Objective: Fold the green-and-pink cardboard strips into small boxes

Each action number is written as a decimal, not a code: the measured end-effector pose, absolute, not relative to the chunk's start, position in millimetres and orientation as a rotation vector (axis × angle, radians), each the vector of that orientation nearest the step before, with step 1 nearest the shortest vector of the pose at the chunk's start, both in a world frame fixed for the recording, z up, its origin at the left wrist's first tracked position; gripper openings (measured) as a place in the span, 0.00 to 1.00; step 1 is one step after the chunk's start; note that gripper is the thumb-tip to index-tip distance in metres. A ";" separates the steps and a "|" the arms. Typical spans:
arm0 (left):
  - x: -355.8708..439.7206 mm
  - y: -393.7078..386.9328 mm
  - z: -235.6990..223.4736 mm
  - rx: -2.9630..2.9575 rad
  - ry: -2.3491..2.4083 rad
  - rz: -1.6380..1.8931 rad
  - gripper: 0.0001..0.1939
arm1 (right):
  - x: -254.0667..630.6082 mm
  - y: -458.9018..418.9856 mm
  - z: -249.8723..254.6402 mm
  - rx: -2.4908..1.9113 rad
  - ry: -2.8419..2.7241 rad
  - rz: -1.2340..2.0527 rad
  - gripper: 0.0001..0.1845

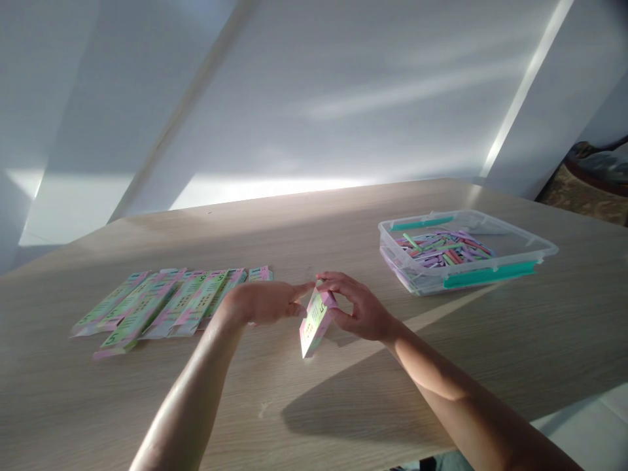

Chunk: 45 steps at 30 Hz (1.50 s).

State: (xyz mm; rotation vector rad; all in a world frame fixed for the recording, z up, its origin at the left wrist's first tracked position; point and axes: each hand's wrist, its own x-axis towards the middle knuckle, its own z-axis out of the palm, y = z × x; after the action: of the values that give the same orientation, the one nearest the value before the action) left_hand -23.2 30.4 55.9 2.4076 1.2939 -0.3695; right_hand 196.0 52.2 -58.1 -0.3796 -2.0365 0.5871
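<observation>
Both hands at one small carton

Your right hand [360, 306] grips the upper end of a slim pink-and-green cardboard box [316, 322] between thumb and fingers, holding it tilted above the pale wood-grain table [235, 405]. Your left hand [269, 302] reaches its fingertips to the box's left side, fingers partly extended. Flat pink-and-green cartons [161, 304] lie overlapping to the left; a clear plastic bin [466, 258] of pastel sticks [449, 248] sits to the right.

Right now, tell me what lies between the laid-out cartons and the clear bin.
Between them, the head view shows the left hand, the right hand and the small carton at their fingers.
</observation>
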 end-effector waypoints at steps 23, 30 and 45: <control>-22.0 41.6 38.6 2.224 1.348 -0.367 0.40 | 181.5 27.8 -75.6 -0.215 -1.748 1.285 0.21; -24.5 42.7 38.8 2.221 1.344 -0.416 0.41 | 157.1 18.5 -92.8 -0.494 -1.750 1.027 0.20; -25.1 46.0 40.1 2.282 1.150 -0.347 0.38 | 183.0 53.3 -76.6 -0.515 -1.697 0.675 0.15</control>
State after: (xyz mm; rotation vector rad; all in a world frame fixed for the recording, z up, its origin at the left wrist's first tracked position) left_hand -25.1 46.0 40.1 2.2824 1.1500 -0.3467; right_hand 183.0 53.3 -76.6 -0.5154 -1.6971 0.6749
